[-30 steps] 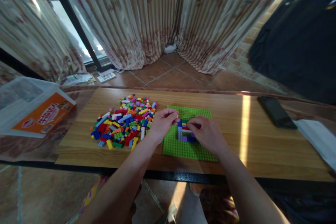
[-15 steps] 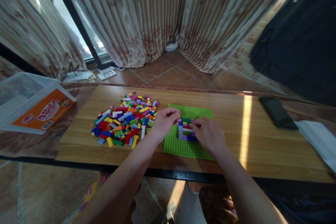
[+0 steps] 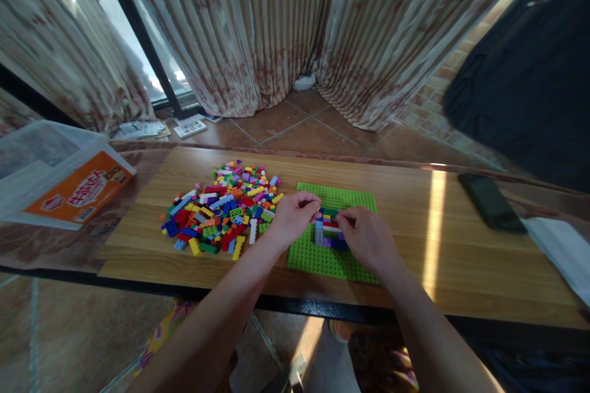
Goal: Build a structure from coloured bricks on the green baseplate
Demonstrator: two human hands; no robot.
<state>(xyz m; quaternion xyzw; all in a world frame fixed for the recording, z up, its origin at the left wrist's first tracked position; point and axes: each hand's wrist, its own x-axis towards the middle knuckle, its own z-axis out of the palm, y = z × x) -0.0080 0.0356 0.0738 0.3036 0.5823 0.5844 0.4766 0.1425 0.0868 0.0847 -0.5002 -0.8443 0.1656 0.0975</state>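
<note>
A green studded baseplate point(image 3: 306, 258) lies on the wooden table, with a low structure of toy bricks point(image 3: 319, 232) on it in blue, purple, white, red and green. My left hand point(image 3: 295, 215) is over the baseplate's left side, thumb and fingers pinched together just left of the structure. What sits between those fingertips is too small to make out. At the structure's right side, my right hand point(image 3: 366, 233) is closed in a pinch and covers part of the bricks. Its fingertips touch or nearly touch them, and anything held there is hidden.
Left of the baseplate spreads a pile of loose mixed bricks point(image 3: 221, 212). A clear plastic box with an orange label point(image 3: 80, 187) stands at the far left. On the right lie a dark phone point(image 3: 492, 202) and a white sheet point(image 3: 560, 252).
Both hands stay close to the structure, with only small finger shifts. A yellow bit seen at my left fingertips before no longer shows. The whole view has shifted slightly.
</note>
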